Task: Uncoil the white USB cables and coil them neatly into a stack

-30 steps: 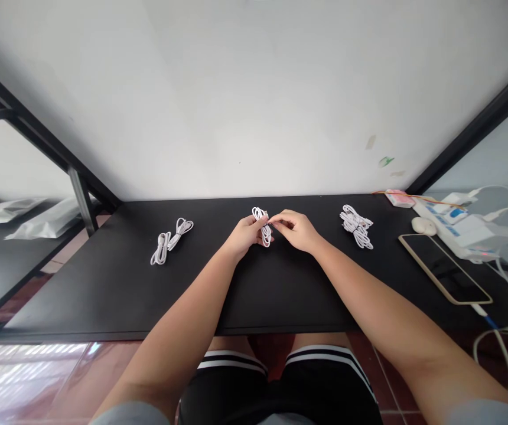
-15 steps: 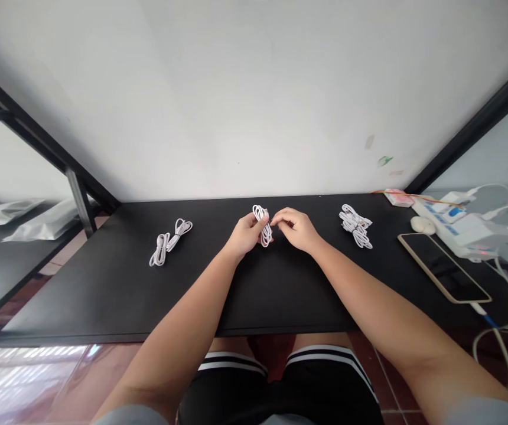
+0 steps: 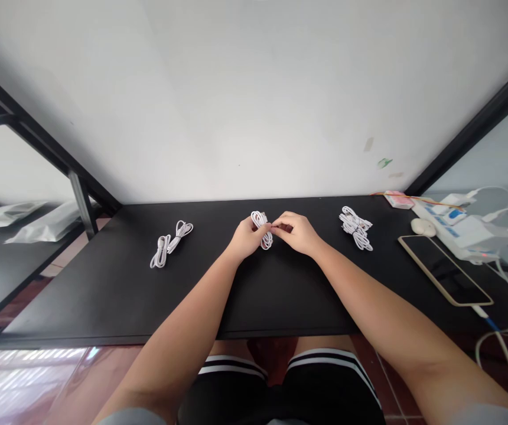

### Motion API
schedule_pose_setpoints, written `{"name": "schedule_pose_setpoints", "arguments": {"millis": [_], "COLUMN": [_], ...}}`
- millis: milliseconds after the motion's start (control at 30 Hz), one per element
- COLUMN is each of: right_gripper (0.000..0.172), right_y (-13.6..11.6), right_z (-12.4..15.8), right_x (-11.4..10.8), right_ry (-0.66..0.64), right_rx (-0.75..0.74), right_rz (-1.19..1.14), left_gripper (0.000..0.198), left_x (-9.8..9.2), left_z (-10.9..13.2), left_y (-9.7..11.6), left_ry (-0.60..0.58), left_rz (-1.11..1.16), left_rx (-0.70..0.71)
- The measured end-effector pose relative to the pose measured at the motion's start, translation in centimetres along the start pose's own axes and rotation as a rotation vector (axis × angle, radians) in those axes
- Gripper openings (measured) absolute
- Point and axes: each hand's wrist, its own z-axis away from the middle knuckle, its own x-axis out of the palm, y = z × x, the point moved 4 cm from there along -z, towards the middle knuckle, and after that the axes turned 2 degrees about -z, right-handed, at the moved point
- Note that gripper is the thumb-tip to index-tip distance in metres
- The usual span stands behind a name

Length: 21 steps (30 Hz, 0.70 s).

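Observation:
A coiled white charging cable (image 3: 266,241) is held over the middle of the black table (image 3: 116,295). My left hand (image 3: 246,237) grips it from the left, thumb across the front of the coil. On the other side my right hand (image 3: 296,231) is closed in a pinch, thumb and fingertip meeting at the coil's right edge. Whatever sits between those fingertips is too small to make out. To the left lies a white cable bundle (image 3: 160,251), touching another tied bundle (image 3: 179,236). Several tied white cables form a pile (image 3: 355,227) on the right.
A phone (image 3: 444,270) with a cable plugged in lies at the right, beside a white power strip (image 3: 435,221) with chargers. A small round white object (image 3: 423,227) and a pink-and-white box (image 3: 398,199) are near it. Black metal frame bars (image 3: 83,203) rise at both sides.
My right hand's fingertips have come together against the cable's edge. The coil has tilted and dropped slightly in my left hand, whose thumb now lies further across it.

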Motion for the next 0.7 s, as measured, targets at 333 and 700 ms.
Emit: {"name": "schedule_pose_setpoints", "arguments": {"millis": [333, 700], "right_gripper": [0.027, 0.027], "right_y": [-3.0, -3.6], "right_z": [0.5, 1.0], "right_x": [0.2, 1.5], "right_ry": [-0.012, -0.171], "right_rx": [-0.284, -0.326], "right_rz": [0.315, 0.377], "left_gripper": [0.026, 0.030], "left_x": [-0.4, -2.1], "left_z": [0.1, 0.0], "left_y": [0.8, 0.9], "left_ry": [0.149, 0.341], "left_rz": [0.059, 0.021], "left_rx": [-0.035, 0.079]}}
